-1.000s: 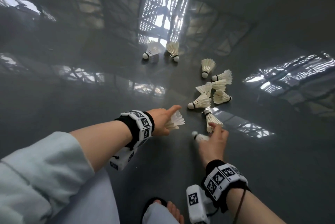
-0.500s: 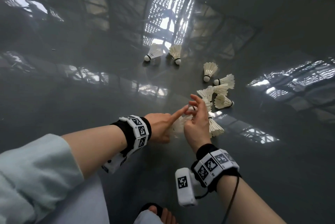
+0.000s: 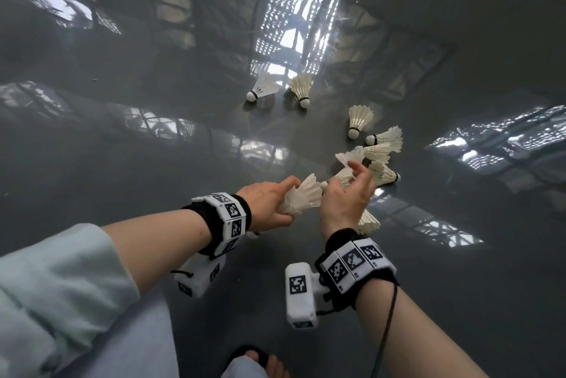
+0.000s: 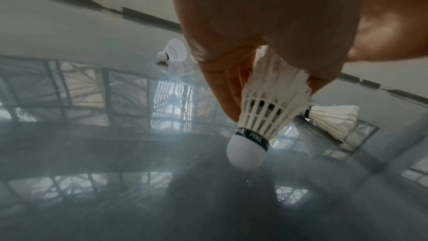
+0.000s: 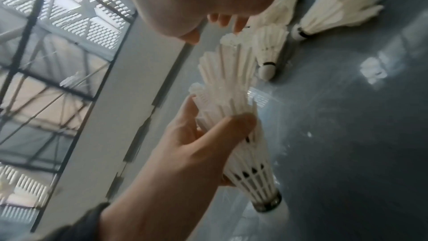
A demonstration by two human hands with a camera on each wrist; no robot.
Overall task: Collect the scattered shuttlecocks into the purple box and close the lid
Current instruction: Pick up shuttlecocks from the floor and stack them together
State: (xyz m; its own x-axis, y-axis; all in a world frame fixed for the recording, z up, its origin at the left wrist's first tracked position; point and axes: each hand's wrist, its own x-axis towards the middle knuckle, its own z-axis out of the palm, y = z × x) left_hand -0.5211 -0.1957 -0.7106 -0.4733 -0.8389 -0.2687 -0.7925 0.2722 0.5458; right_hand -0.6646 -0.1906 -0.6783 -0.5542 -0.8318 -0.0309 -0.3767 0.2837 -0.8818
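Observation:
White feather shuttlecocks lie scattered on a glossy grey floor (image 3: 153, 255). My left hand (image 3: 289, 200) grips a nested stack of shuttlecocks (image 3: 306, 195) by the feathers, seen from the left wrist (image 4: 266, 113) with a cork end (image 4: 245, 151) pointing down. The same stack (image 5: 234, 116) shows in the right wrist view. Just right of it, my right hand (image 3: 343, 181) hovers with fingers spread and holds nothing, close to a loose shuttlecock (image 3: 344, 177). Several more lie beyond (image 3: 384, 138), with two farther off (image 3: 263, 89) (image 3: 301, 88). No purple box is in view.
One shuttlecock (image 3: 369, 221) lies under my right wrist. A sandalled foot (image 3: 254, 359) shows at the bottom edge. The floor reflects a bright roof frame (image 3: 291, 25). A dark wall base (image 4: 150, 17) runs along the floor's far edge.
My right hand carried a shuttlecock from the floor to the left hand's stack and let it go. It now sits slightly farther right with fingers spread.

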